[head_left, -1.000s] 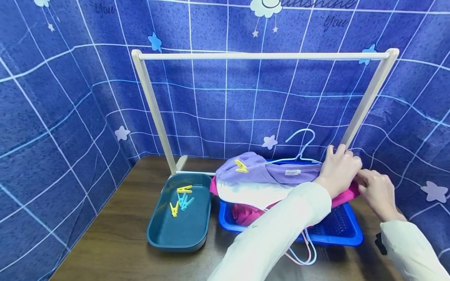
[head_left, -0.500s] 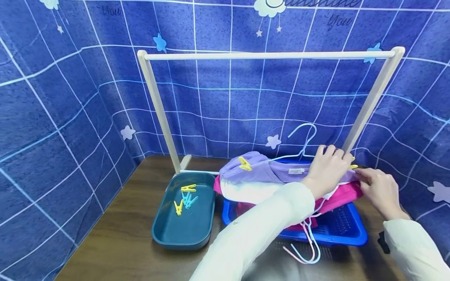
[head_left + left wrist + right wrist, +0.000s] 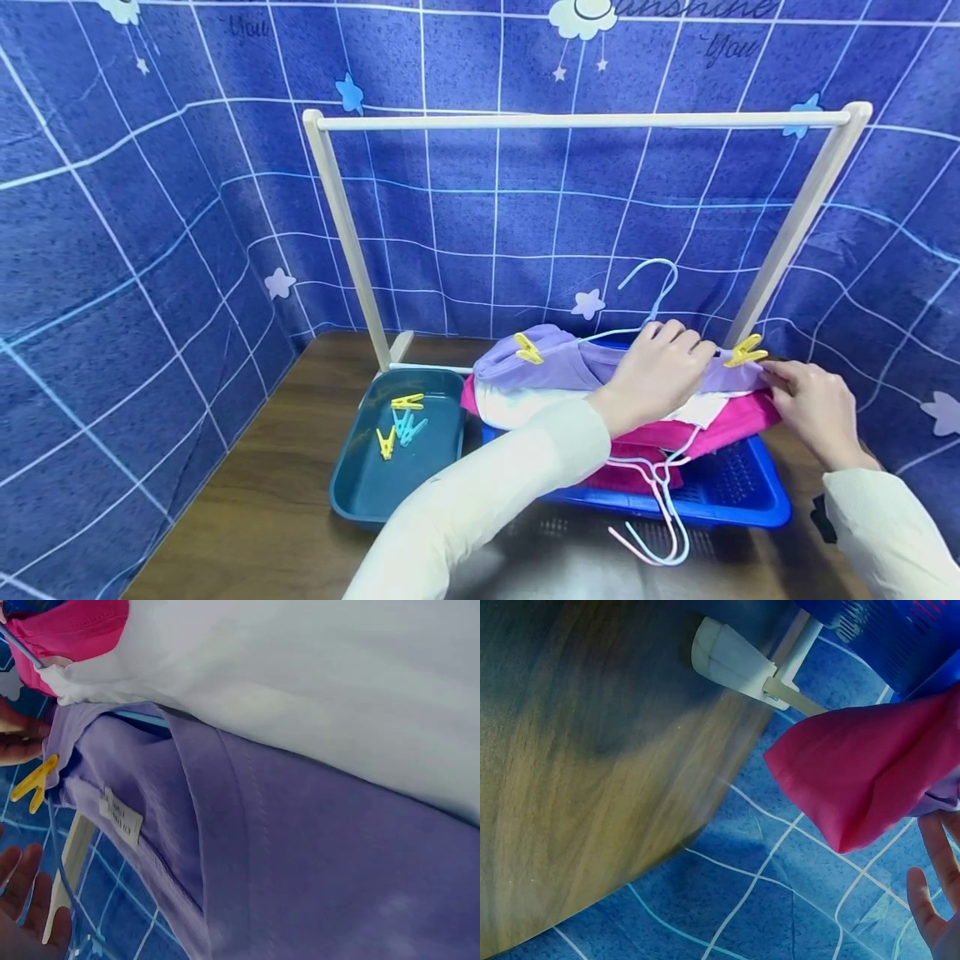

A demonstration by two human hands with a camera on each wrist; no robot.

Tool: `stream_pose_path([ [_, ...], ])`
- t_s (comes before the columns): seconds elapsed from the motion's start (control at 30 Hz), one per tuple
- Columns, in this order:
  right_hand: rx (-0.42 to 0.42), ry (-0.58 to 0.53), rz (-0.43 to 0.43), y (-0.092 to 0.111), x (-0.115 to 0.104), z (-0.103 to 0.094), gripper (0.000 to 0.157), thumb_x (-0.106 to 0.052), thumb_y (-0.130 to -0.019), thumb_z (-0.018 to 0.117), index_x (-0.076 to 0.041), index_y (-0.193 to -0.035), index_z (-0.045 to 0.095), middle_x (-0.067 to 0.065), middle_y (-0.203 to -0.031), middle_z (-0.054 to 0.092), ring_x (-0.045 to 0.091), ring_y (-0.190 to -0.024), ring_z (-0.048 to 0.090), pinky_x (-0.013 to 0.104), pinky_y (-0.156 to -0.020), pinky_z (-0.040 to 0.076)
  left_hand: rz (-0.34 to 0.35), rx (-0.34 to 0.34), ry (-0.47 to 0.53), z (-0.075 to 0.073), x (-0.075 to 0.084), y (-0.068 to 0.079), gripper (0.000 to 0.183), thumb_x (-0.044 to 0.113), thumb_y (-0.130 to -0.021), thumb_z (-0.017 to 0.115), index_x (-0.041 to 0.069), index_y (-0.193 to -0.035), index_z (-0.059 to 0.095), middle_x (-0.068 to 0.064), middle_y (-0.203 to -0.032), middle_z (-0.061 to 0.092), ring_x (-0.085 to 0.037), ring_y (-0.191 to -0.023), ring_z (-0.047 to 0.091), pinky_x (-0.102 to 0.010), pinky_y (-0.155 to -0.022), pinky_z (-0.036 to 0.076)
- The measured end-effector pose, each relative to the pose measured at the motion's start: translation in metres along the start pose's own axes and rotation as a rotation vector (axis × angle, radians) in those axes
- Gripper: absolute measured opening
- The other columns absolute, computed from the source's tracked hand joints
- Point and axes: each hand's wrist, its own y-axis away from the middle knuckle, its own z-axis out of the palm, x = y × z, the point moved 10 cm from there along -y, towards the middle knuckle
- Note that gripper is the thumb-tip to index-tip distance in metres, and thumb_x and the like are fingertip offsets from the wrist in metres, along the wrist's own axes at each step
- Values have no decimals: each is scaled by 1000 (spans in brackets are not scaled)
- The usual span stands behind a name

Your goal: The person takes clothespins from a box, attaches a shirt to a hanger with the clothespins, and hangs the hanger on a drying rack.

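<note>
the purple shirt (image 3: 567, 367) lies on its blue hanger (image 3: 656, 310) across white and pink clothes (image 3: 750, 419) over the blue basket (image 3: 776, 512), a yellow clip (image 3: 745, 352) at each shoulder. the right hand (image 3: 817, 412) pinches the shirt's edge just beside one clip, while the left hand (image 3: 660, 367) is by the neckline, fingers loosely spread around nothing. the cloth should handle light, soft and floppy, so the stiffer hanger's neck looks the surer hold.
</note>
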Motion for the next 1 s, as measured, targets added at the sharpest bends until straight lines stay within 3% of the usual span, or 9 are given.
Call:
stream_pose_path([
  [0.17, 10, 1, -3, 0, 0, -2, 17, -3, -72, 66, -4, -89, 68, 24, -80, 65, 44, -68, 56, 54, -55, 35, 19, 20, 38, -11, -9, 12, 26, 34, -91, 42, 26, -109, 59, 13, -107, 62, -8, -100, 53, -25, -85, 40],
  [0.3, 7, 0, 3, -1, 0, -4, 15, -3, -73, 66, -4, -88, 67, 23, -77, 65, 43, -67, 55, 52, -53, 34, -4, 45, 94, -18, -24, 20, 24, 32, -91, 43, 24, -106, 60, 11, -105, 62, -9, -99, 52, -26, -84, 40],
  [0.8, -8, 2, 12, -3, -3, -2, 13, -14, -81, 65, -5, -91, 67, 23, -81, 65, 43, -69, 56, 51, -54, 36, -214, 8, 221, -36, -101, 55, 27, 31, -90, 49, 19, -112, 59, 4, -112, 61, -16, -107, 51, -32, -87, 40],
  [1.0, -8, 9, 5, -4, -5, -1, 15, -14, -80, 66, -4, -91, 67, 23, -83, 65, 43, -72, 57, 52, -56, 37, -294, 44, 281, -39, -127, 77, 27, 29, -89, 53, 15, -111, 60, 1, -107, 63, -19, -102, 53, -35, -87, 41],
])
